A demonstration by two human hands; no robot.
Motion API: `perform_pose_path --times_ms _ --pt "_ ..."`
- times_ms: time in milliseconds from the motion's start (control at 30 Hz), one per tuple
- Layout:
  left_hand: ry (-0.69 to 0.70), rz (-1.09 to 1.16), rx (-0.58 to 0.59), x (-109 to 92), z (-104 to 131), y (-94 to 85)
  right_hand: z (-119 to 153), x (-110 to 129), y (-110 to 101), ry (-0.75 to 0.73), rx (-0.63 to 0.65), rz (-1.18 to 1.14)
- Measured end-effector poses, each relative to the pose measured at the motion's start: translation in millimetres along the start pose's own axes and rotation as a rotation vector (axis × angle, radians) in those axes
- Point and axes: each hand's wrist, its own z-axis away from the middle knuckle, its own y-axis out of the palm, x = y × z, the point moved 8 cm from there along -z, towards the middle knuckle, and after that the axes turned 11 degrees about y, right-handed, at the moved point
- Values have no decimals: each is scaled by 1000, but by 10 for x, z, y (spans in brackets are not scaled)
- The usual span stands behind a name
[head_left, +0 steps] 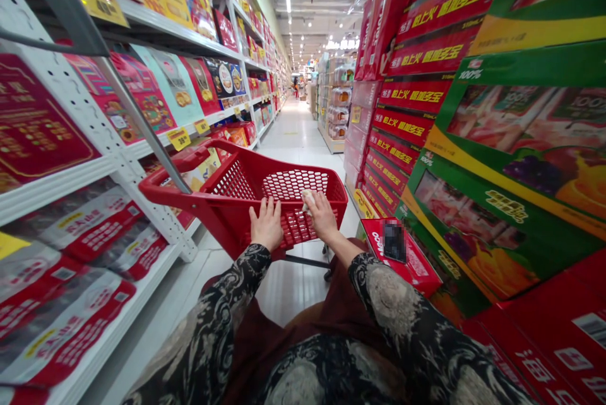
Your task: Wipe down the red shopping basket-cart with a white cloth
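Observation:
A red plastic shopping cart (227, 212) stands in front of me, its side turned towards me. My left hand (266, 226) lies on the near side of the basket, fingers spread over the rim and nothing held. In my right hand (323, 216) is a crumpled white cloth or tissue (308, 200), pinched between thumb and fingers at the near side of the basket, towards its right end. The cart's grey metal bar and handle (137, 116) rise at the upper left. No goods show inside the visible part of the basket.
Shelves (189, 121) with boxed and bagged goods line the left. On the right stand stacked red cartons (407, 96) and green cartons (502, 203). A dark blurred object (394, 241) lies on a red box (421, 272) beside my right arm. The tiled aisle (296, 124) runs ahead.

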Motion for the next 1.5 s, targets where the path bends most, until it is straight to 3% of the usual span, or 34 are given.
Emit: perform_pose_path --times_ms 167,233,500,600,767,833,1133,1500 --pt "2 6 -22 -21 -7 33 24 -613 -218 244 -96 8" --pt "-7 11 -23 -37 -14 47 30 -675 -237 295 -109 9" --pt "-12 1 -21 -53 -17 36 -4 117 28 34 -16 15" --pt "-5 -3 -16 -42 -5 18 9 51 -5 7 -2 15" --pt "-2 9 -20 -55 2 5 21 -533 -217 255 -102 26" --pt "-12 14 -31 -61 -4 11 22 -600 -236 301 -134 19" --pt "-8 12 -24 -89 -6 7 17 213 19 6 -18 -17" --pt "-13 23 -25 -128 -32 4 28 174 18 91 -50 -95"
